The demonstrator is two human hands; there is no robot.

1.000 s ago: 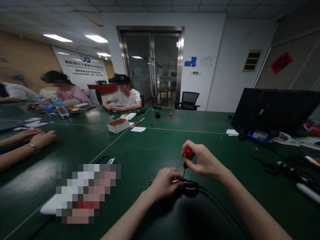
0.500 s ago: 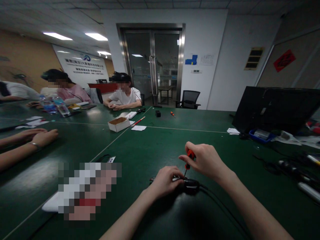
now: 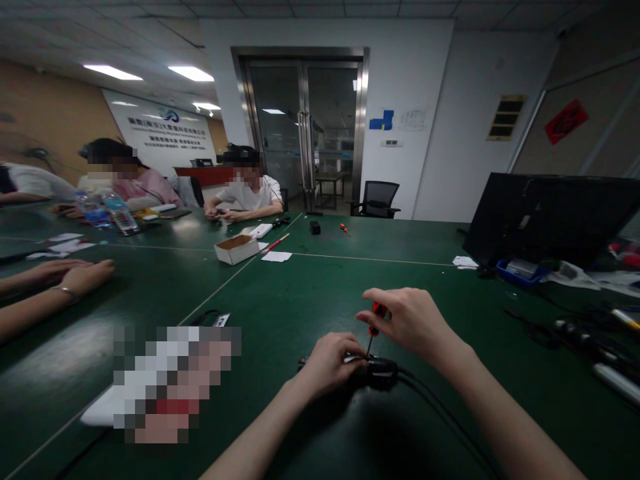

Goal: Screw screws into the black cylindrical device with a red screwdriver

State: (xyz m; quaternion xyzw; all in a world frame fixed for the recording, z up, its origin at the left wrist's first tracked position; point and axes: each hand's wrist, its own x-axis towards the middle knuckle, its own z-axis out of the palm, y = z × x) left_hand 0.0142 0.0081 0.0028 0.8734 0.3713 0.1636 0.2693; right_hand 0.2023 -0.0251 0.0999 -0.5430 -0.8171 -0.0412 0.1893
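My right hand [image 3: 414, 321] grips the handle of a red and black screwdriver [image 3: 373, 328], its index finger stretched out above the thumb. The screwdriver's thin shaft points down, its tip at the top of a dark corded device [image 3: 383, 373]. What kind of device it is I cannot make out. Fingers of my left hand [image 3: 334, 360] close over the device's left part and hold it low at the table; much of it is hidden beneath them. From its right end a black cord [image 3: 434, 401] runs toward me.
The green table [image 3: 280, 307] bears a white open box [image 3: 236, 251], a second screwdriver [image 3: 345, 229] and a small black block [image 3: 315, 228]. A monitor [image 3: 545, 220] stands right, near tools and cables. Another person's hands [image 3: 83, 275] rest left, near a partly blurred white object [image 3: 100, 410].
My right index finger has straightened and lifted a little off the screwdriver handle. My left hand keeps its hold on the device. The view has shifted slightly.
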